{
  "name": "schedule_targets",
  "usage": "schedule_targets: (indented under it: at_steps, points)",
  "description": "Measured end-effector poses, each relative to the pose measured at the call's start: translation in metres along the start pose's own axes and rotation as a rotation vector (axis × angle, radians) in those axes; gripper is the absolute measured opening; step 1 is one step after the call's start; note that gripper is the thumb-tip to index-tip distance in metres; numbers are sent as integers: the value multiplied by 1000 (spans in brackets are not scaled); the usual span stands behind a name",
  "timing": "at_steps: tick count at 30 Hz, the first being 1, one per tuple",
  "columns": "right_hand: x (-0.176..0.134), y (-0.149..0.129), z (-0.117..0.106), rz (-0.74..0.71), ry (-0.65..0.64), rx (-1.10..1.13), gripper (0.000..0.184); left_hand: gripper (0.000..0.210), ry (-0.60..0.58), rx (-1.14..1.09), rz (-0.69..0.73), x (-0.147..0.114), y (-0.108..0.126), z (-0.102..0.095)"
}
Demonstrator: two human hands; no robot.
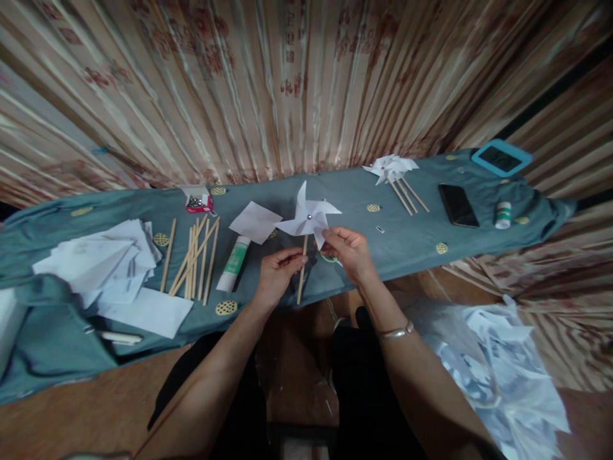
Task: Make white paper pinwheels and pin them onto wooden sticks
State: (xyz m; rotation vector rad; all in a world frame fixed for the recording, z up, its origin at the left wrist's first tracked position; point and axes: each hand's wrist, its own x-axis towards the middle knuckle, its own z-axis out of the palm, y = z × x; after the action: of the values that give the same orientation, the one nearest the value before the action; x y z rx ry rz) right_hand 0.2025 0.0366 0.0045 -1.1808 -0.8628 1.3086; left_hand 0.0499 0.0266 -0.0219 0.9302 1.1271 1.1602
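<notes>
A white paper pinwheel (309,219), with a silver pin at its centre, is held up over the table on a thin wooden stick (301,287). My left hand (278,271) pinches that stick below the blades. The fingers of my right hand (350,252) are closed on the lower right blade. To the left of the pinwheel lies a folded square of white paper (255,222). A green and white glue stick (234,263) rests on the cloth beside my left hand.
Several loose sticks (191,259), a red box of pins (198,200) and a paper pile (103,262) lie left. Finished pinwheels (393,168), a phone (458,205), a small tube (503,215) and a blue-framed device (502,158) lie right. A plastic bag of paper (498,370) stands below.
</notes>
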Motion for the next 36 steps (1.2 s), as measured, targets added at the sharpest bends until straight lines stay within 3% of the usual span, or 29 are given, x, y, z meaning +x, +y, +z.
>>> schedule_targets:
  at_steps: [12, 18, 24, 29, 36]
  points:
    - [-3, 3, 12, -15, -79, -75, 42, 31, -3, -21, 2, 1, -3, -1]
    - [-6, 1, 15, -60, -162, -174, 45, 30, -71, -40, 33, -1, -3, -1]
    - [-8, 1, 8, -51, -205, -282, 40, 28, 6, -39, 18, 2, 3, -4]
    - [-14, 11, 7, -48, -313, -477, 37, 29, 78, -133, -10, 7, 10, -8]
    - [-15, 23, 17, -51, -458, -511, 37, 29, 75, -202, -46, 9, 17, -11]
